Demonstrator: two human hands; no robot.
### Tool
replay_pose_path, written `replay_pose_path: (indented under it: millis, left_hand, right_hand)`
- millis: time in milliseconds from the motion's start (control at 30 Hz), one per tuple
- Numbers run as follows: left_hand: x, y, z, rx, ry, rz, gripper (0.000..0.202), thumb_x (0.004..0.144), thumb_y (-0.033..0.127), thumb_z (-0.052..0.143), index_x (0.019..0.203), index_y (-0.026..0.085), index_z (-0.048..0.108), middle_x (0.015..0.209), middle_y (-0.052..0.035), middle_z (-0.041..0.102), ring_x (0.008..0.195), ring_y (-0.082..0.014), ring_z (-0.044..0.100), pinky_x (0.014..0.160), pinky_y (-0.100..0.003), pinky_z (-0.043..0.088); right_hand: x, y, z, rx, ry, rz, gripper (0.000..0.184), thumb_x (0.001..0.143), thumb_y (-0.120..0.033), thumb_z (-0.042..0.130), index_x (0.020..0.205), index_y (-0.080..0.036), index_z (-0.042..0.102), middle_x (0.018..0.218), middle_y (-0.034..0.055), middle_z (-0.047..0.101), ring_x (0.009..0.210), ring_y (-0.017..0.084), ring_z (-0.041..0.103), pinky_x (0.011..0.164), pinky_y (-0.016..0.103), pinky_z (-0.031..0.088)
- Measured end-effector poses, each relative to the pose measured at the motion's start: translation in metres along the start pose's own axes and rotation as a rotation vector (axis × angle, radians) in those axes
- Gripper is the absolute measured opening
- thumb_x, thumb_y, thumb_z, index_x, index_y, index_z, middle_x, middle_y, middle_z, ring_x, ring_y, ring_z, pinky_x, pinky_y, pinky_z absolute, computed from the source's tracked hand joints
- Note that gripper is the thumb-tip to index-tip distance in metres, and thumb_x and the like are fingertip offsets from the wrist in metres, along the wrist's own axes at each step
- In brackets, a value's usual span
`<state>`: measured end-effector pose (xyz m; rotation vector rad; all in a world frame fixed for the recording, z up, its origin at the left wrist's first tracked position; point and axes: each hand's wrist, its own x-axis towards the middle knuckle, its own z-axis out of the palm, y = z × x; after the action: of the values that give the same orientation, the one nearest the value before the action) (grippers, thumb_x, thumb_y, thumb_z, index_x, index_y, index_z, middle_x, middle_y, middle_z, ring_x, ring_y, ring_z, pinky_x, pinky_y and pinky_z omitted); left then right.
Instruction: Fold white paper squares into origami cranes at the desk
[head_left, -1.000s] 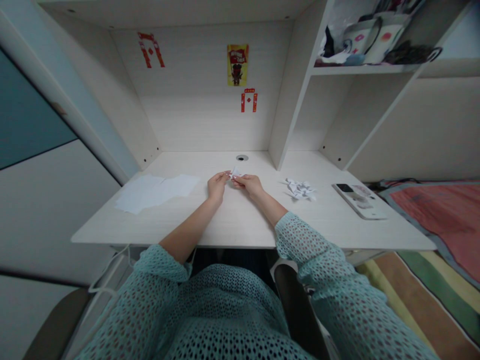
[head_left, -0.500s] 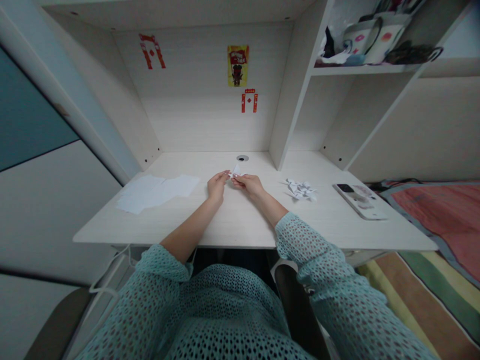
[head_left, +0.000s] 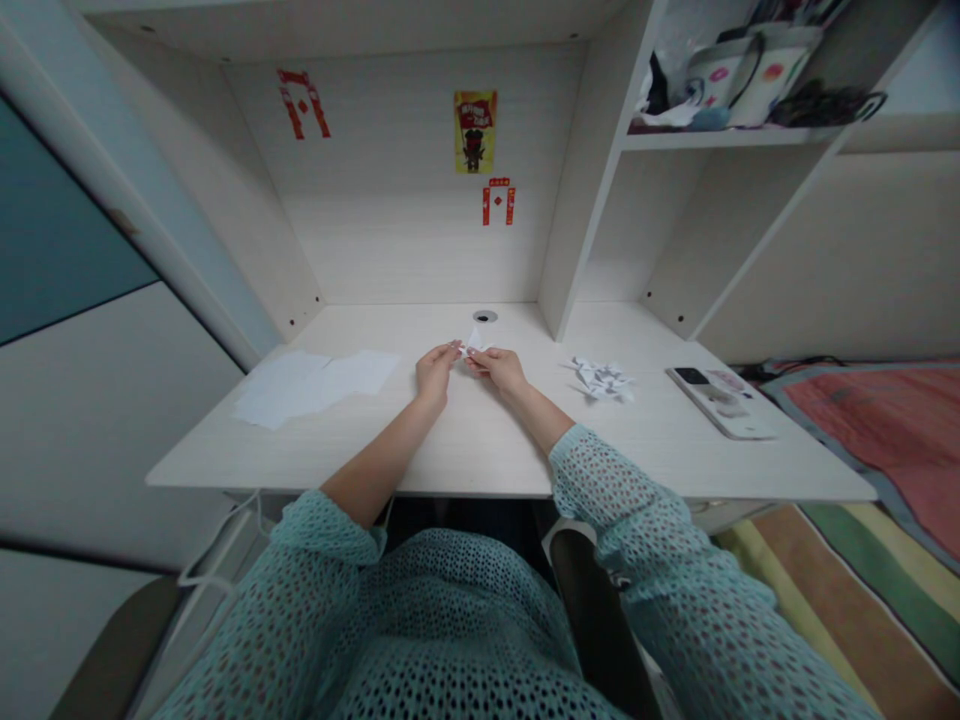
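Desk — fingers tight on paper

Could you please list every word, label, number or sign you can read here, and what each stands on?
None can be read.
Yellow poster: lettering on its red flag, too blurred.
Left red sticker: markings too small.
Right red sticker: characters on its top strip, too small.
Phone: nothing legible.
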<state>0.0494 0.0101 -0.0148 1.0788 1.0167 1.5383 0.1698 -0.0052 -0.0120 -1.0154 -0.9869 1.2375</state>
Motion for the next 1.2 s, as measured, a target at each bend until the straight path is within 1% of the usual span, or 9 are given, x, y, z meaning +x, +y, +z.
replay_pose_path:
  millis: [133, 267, 467, 600, 733, 833, 933, 1067, 1200]
  left_hand:
    - [-0.001, 0.002, 0.001, 0.018, -0.008, -0.015, 0.025, 0.063, 0.041, 0.069, 0.071, 0.017, 0.067, 0.079, -0.0055, 0.067, 0.078, -0.0162, 0.06, 0.065, -0.024, 0.039]
    - [-0.002, 0.005, -0.001, 0.041, -0.02, -0.057, 0.029, 0.063, 0.043, 0.07, 0.076, 0.017, 0.068, 0.086, -0.0069, 0.068, 0.083, -0.0178, 0.06, 0.063, -0.024, 0.038]
    - [0.0, 0.006, -0.003, 0.065, -0.042, -0.069, 0.032, 0.063, 0.046, 0.069, 0.079, 0.018, 0.069, 0.09, -0.0073, 0.068, 0.086, -0.018, 0.06, 0.062, -0.023, 0.037]
    - [0.003, 0.005, -0.006, 0.061, -0.07, -0.05, 0.033, 0.064, 0.048, 0.068, 0.079, 0.019, 0.068, 0.089, -0.0066, 0.068, 0.085, -0.0178, 0.06, 0.061, -0.023, 0.037]
    - [0.003, 0.006, -0.008, 0.069, -0.031, -0.031, 0.032, 0.066, 0.048, 0.067, 0.077, 0.018, 0.067, 0.088, -0.0061, 0.068, 0.083, -0.0171, 0.059, 0.063, -0.024, 0.037]
    - [0.002, 0.009, -0.008, 0.109, 0.01, -0.015, 0.029, 0.068, 0.045, 0.065, 0.074, 0.017, 0.067, 0.084, -0.0061, 0.068, 0.081, -0.0168, 0.059, 0.064, -0.024, 0.038]
    - [0.0, 0.011, -0.006, 0.145, 0.014, 0.0, 0.024, 0.069, 0.04, 0.065, 0.072, 0.016, 0.067, 0.08, -0.0065, 0.068, 0.08, -0.0173, 0.059, 0.067, -0.026, 0.039]
    - [0.0, 0.011, -0.004, 0.168, -0.016, 0.033, 0.02, 0.069, 0.035, 0.066, 0.076, 0.016, 0.069, 0.08, -0.0069, 0.069, 0.08, -0.0182, 0.059, 0.07, -0.027, 0.042]
    - [0.003, 0.007, -0.006, 0.153, -0.059, 0.055, 0.022, 0.07, 0.034, 0.064, 0.083, 0.017, 0.07, 0.082, -0.0071, 0.069, 0.081, -0.0184, 0.06, 0.074, -0.028, 0.044]
  right_hand:
    - [0.002, 0.002, 0.001, -0.091, 0.045, -0.051, 0.036, 0.054, -0.048, 0.075, 0.055, -0.015, 0.06, 0.065, 0.0051, 0.068, 0.055, 0.011, 0.056, 0.049, 0.021, 0.04]
    - [0.004, 0.004, 0.001, -0.128, 0.07, -0.064, 0.035, 0.056, -0.047, 0.074, 0.055, -0.015, 0.061, 0.064, 0.0048, 0.068, 0.056, 0.011, 0.056, 0.05, 0.021, 0.039]
    - [0.003, 0.003, -0.001, -0.129, 0.034, -0.048, 0.035, 0.054, -0.048, 0.075, 0.059, -0.015, 0.064, 0.067, 0.0057, 0.068, 0.06, 0.013, 0.058, 0.053, 0.022, 0.04]
    - [0.0, -0.001, -0.002, -0.115, -0.028, -0.049, 0.036, 0.055, -0.05, 0.074, 0.063, -0.016, 0.066, 0.072, 0.0061, 0.069, 0.065, 0.014, 0.06, 0.055, 0.022, 0.04]
    - [-0.001, -0.008, -0.007, -0.018, -0.143, -0.018, 0.038, 0.055, -0.045, 0.076, 0.081, -0.018, 0.069, 0.087, 0.0053, 0.07, 0.075, 0.014, 0.062, 0.062, 0.022, 0.044]
    - [0.003, -0.013, -0.013, 0.043, -0.105, -0.014, 0.044, 0.061, -0.048, 0.072, 0.095, -0.021, 0.068, 0.096, 0.0058, 0.069, 0.076, 0.013, 0.063, 0.064, 0.023, 0.046]
    - [0.008, -0.017, -0.018, -0.063, -0.038, -0.102, 0.041, 0.064, -0.051, 0.067, 0.09, -0.019, 0.07, 0.088, 0.0066, 0.07, 0.074, 0.014, 0.063, 0.063, 0.023, 0.046]
    - [0.011, -0.015, -0.019, -0.16, -0.029, -0.241, 0.035, 0.057, -0.042, 0.074, 0.082, -0.017, 0.071, 0.077, 0.0056, 0.07, 0.071, 0.015, 0.062, 0.067, 0.025, 0.047]
    - [0.012, -0.011, -0.018, -0.141, -0.011, -0.226, 0.036, 0.054, -0.038, 0.077, 0.082, -0.016, 0.071, 0.071, 0.0053, 0.07, 0.068, 0.016, 0.063, 0.067, 0.027, 0.048]
